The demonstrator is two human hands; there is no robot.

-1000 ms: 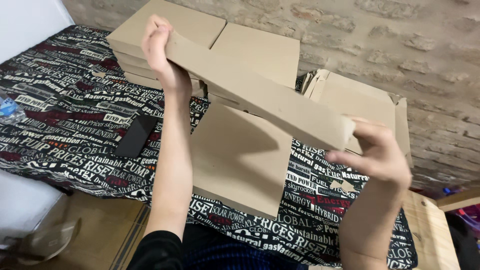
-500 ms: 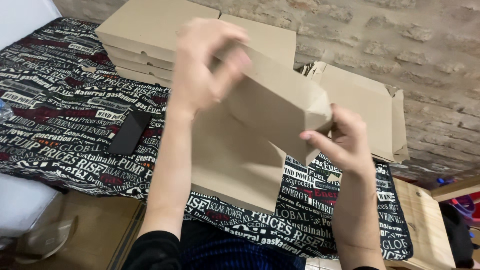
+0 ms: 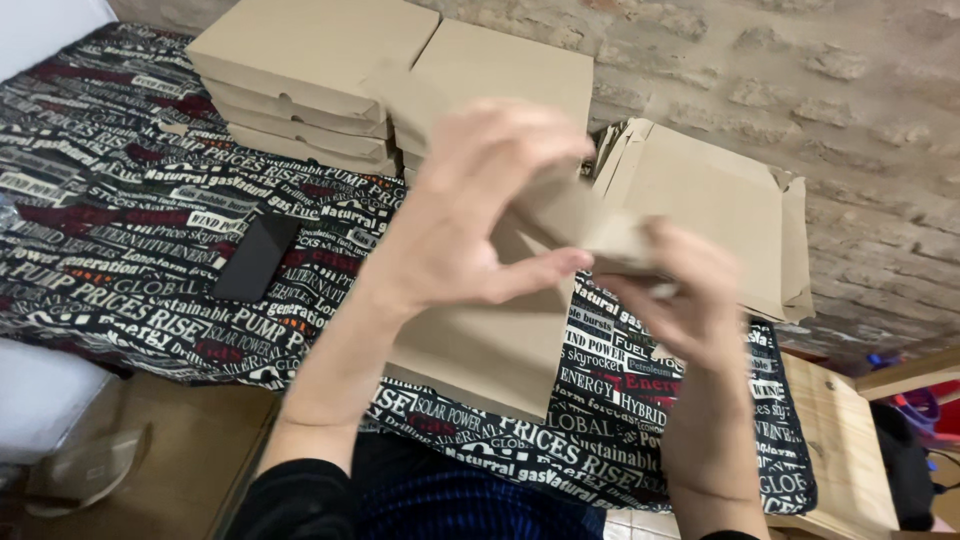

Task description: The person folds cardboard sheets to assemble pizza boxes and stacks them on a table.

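Note:
I hold a flat brown cardboard box blank (image 3: 490, 350) above the table's front edge. My left hand (image 3: 480, 210) grips its upper part from the left, thumb pointing right. My right hand (image 3: 690, 295) pinches a folded flap of the same blank from the right. Both hands are blurred and close together. The blank's lower panel hangs down over the printed cloth (image 3: 130, 250).
Two stacks of folded cardboard boxes (image 3: 310, 70) stand at the back of the table. A pile of unfolded blanks (image 3: 710, 210) leans against the brick wall on the right. A black phone (image 3: 255, 258) lies on the cloth. A wooden stool (image 3: 840, 450) sits lower right.
My hands came together from wide apart, folding the long cardboard flap inward. My left hand dropped from the far stack toward the middle.

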